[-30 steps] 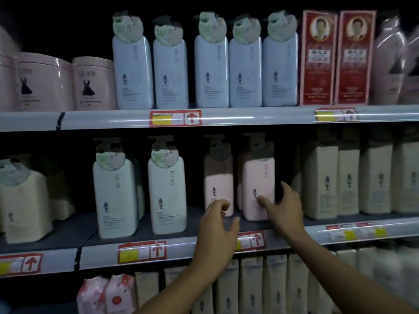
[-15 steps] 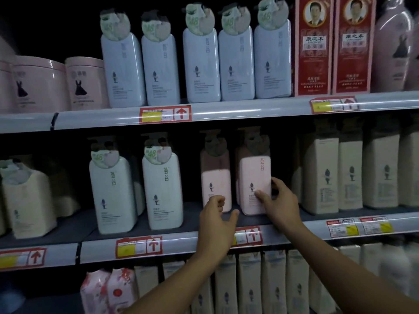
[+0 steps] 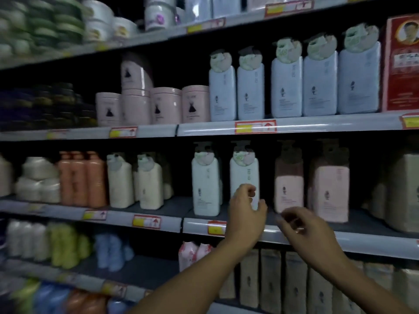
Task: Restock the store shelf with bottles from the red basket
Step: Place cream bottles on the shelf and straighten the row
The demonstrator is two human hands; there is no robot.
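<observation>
Two pink pump bottles (image 3: 328,191) stand side by side on the middle shelf (image 3: 367,243), the second pink bottle (image 3: 289,191) to the left of the first. Left of them stand two white pump bottles (image 3: 244,171). My left hand (image 3: 246,215) hovers in front of the lower part of the right white bottle, fingers loosely curled, holding nothing. My right hand (image 3: 305,227), blurred by motion, hangs before the shelf edge below the pink bottles, apart from them and empty. The red basket is out of view.
Pale blue bottles (image 3: 285,87) and pink tubs (image 3: 166,105) fill the shelf above, with a red box (image 3: 401,64) at the right. Cream bottles (image 3: 149,184) and orange bottles (image 3: 79,177) stand to the left. Beige packs (image 3: 272,279) line the shelf below.
My right hand has let go of the right pink bottle and drawn back down to the shelf edge. The view has swung left. My left hand stays raised and empty.
</observation>
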